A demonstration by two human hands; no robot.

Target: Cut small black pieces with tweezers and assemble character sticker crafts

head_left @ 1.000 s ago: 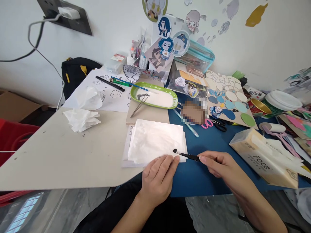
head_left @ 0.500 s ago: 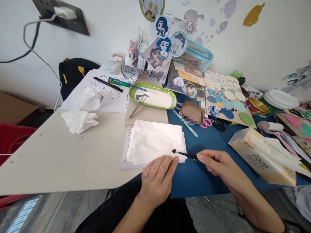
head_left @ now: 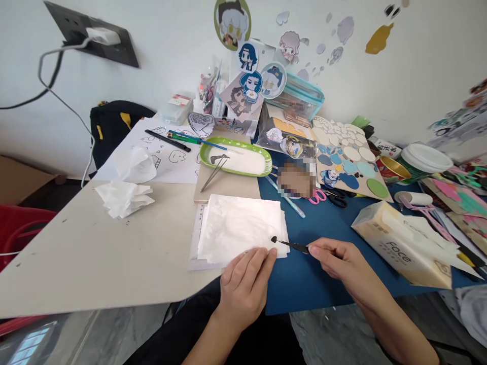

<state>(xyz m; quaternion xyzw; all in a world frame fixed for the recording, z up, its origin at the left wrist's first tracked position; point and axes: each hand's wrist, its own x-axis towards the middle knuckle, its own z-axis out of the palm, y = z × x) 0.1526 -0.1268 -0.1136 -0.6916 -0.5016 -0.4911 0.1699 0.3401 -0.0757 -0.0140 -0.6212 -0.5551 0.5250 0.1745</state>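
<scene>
My left hand (head_left: 246, 284) lies with its fingers stretched over the near edge of a stack of white tissue (head_left: 239, 225), pressing on it. In my right hand (head_left: 340, 258) is a pair of slim black tweezers (head_left: 299, 247), pinched between thumb and fingers. At their tip a small black piece (head_left: 274, 239) shows over the right part of the tissue; whether it touches the tissue I cannot tell. Beyond the stack, metal tweezers (head_left: 213, 175) lean on a green dish (head_left: 268, 159) of white material, beside a dark cut-out piece (head_left: 219, 158).
A tissue pack (head_left: 399, 248) stands to the right. Crumpled tissues (head_left: 125, 197) lie left. Pink scissors (head_left: 317, 196), a light-blue pen (head_left: 291, 203) and a board of coloured cut-outs (head_left: 350, 167) are at back right. Under the dish is a beige board (head_left: 243, 191).
The camera view has tilted and shifted slightly. My left hand still presses the tissue; my right hand keeps the tweezers and black piece in nearly the same spot.
</scene>
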